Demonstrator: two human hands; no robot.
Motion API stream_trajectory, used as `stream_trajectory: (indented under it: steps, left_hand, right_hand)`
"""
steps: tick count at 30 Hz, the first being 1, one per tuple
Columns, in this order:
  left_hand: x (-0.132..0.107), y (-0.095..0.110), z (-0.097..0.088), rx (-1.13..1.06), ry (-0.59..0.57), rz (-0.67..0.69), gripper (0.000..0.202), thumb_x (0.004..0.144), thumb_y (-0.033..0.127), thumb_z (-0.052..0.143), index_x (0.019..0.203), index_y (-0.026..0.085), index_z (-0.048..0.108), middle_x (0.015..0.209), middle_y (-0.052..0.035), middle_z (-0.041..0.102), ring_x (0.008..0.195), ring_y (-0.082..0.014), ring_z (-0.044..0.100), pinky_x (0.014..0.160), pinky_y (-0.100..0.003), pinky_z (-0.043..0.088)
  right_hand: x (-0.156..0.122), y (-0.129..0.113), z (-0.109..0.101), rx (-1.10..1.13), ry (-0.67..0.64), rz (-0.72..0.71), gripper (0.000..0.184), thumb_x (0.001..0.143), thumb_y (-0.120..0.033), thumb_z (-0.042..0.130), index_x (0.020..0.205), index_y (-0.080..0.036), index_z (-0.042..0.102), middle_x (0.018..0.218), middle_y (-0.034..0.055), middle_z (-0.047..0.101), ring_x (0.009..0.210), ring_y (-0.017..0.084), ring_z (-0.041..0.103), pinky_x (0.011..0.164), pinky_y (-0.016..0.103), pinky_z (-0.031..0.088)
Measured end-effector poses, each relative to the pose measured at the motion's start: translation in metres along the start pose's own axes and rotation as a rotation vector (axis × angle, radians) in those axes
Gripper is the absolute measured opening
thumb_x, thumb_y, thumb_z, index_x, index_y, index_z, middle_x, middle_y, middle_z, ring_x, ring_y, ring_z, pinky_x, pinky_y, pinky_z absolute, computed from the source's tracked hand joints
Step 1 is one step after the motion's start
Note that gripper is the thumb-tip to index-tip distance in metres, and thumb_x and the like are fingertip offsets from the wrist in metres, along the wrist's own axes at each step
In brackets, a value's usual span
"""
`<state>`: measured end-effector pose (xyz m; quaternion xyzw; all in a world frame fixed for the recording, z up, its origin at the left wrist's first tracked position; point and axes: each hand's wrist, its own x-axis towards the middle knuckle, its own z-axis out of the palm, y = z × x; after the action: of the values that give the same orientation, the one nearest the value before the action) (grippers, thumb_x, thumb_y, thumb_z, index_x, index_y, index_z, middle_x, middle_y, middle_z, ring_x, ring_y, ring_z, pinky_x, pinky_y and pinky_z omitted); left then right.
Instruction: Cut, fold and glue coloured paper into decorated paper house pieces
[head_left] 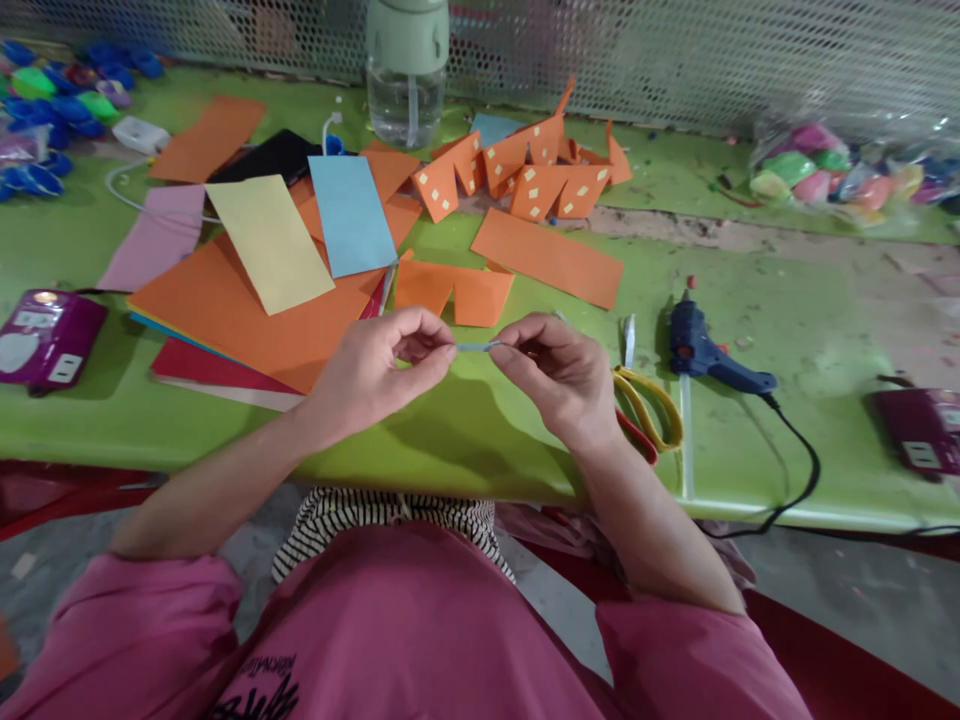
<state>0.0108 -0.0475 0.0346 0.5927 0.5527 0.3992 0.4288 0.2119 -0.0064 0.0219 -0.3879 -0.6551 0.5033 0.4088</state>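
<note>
A narrow light-blue paper strip (472,347) is stretched between my two hands above the front of the table. My left hand (386,365) pinches one end of it, and the fingertips of my right hand (559,375) close on the other. Just beyond the strip stands a folded orange paper piece (450,290). Scissors with yellow and red handles (649,410) lie right beside my right hand. To the left are a blue paper rectangle (352,215) and a pale yellow one (270,243), resting on orange sheets (247,320).
Spotted orange paper shapes (551,180) stand toward the back, near a water bottle (407,75). On the right lies a blue glue gun (709,350) with its cord over the table edge. Purple boxes (49,338) sit at both sides. A bag of colourful pieces (832,170) is far right.
</note>
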Motion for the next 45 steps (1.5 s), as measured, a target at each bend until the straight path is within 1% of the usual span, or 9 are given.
stream_trajectory:
  steps: [3,6,14,19,23,27,34,39,45]
  left_hand:
    - [0.0007,-0.0024,0.0001,-0.075,-0.018,-0.031,0.021,0.089,0.041,0.068,0.092,0.02,0.066,0.088,-0.0023,0.075,0.083,-0.0152,0.071,0.078,-0.025,0.056]
    - [0.0008,-0.0048,-0.0005,-0.075,-0.036,-0.04,0.027,0.091,0.048,0.066,0.091,0.021,0.066,0.089,-0.0027,0.075,0.086,-0.0159,0.072,0.08,-0.026,0.056]
    - [0.0023,-0.0048,-0.0021,-0.163,-0.048,-0.056,0.022,0.088,0.041,0.07,0.09,0.019,0.067,0.087,-0.0029,0.076,0.082,-0.0155,0.072,0.073,-0.025,0.056]
    - [0.0025,-0.0035,-0.0005,-0.2,-0.033,-0.061,0.016,0.086,0.035,0.071,0.087,0.019,0.068,0.084,-0.0024,0.076,0.08,-0.015,0.073,0.072,-0.024,0.057]
    - [0.0026,-0.0046,0.0007,-0.232,-0.014,-0.068,0.012,0.086,0.032,0.071,0.086,0.02,0.068,0.081,-0.0019,0.075,0.078,-0.0142,0.072,0.07,-0.024,0.057]
    - [0.0024,-0.0065,0.0013,-0.236,0.001,-0.082,0.013,0.086,0.033,0.071,0.086,0.021,0.068,0.081,-0.0022,0.075,0.076,-0.0141,0.072,0.069,-0.024,0.057]
    - [0.0012,-0.0077,0.0016,-0.215,-0.004,-0.075,0.015,0.086,0.035,0.071,0.088,0.02,0.068,0.083,-0.0026,0.076,0.079,-0.0149,0.072,0.071,-0.025,0.058]
    - [-0.0004,-0.0049,0.0026,-0.189,0.002,-0.071,0.017,0.085,0.036,0.073,0.089,0.02,0.068,0.085,-0.0031,0.076,0.081,-0.0159,0.073,0.073,-0.026,0.058]
    - [-0.0018,-0.0035,0.0039,-0.17,-0.013,-0.048,0.021,0.085,0.04,0.073,0.09,0.02,0.069,0.087,-0.0028,0.076,0.082,-0.016,0.072,0.074,-0.027,0.058]
  right_hand:
    - [0.0002,0.0004,0.0002,0.033,0.018,0.004,0.02,0.084,-0.038,0.075,0.08,-0.021,0.065,0.061,-0.0057,0.048,0.051,0.007,0.036,0.045,0.024,0.027]
    - [0.0004,0.0013,0.001,0.048,0.02,0.009,0.023,0.084,-0.041,0.076,0.08,-0.021,0.065,0.058,-0.0067,0.044,0.049,0.006,0.032,0.045,0.025,0.025]
    - [0.0021,0.0027,0.0017,0.1,-0.007,0.027,0.027,0.084,-0.045,0.077,0.081,-0.02,0.065,0.057,-0.0076,0.044,0.048,0.005,0.031,0.043,0.025,0.022]
    - [0.0029,0.0048,0.0011,0.112,0.004,0.013,0.028,0.083,-0.046,0.077,0.083,-0.019,0.068,0.061,-0.006,0.048,0.049,0.005,0.034,0.044,0.024,0.024]
    - [0.0012,0.0054,-0.0003,0.131,-0.007,0.02,0.028,0.085,-0.046,0.075,0.089,-0.019,0.07,0.067,-0.0038,0.054,0.052,0.006,0.038,0.044,0.023,0.027]
    - [0.0001,0.0021,0.0003,0.107,-0.019,0.017,0.025,0.08,-0.041,0.08,0.088,-0.019,0.07,0.07,-0.0032,0.058,0.056,0.006,0.044,0.046,0.022,0.032]
    - [0.0007,-0.0005,0.0034,0.11,-0.003,0.025,0.029,0.081,-0.044,0.079,0.082,-0.019,0.065,0.06,-0.0069,0.049,0.048,0.004,0.035,0.042,0.022,0.026]
    - [0.0005,0.0002,0.0024,0.12,-0.01,0.021,0.03,0.082,-0.045,0.079,0.082,-0.019,0.064,0.059,-0.0074,0.047,0.047,0.004,0.034,0.042,0.022,0.025]
    - [0.0001,-0.0015,0.0034,0.106,-0.01,0.013,0.024,0.084,-0.04,0.077,0.082,-0.019,0.064,0.062,-0.0065,0.05,0.049,0.004,0.035,0.043,0.022,0.027]
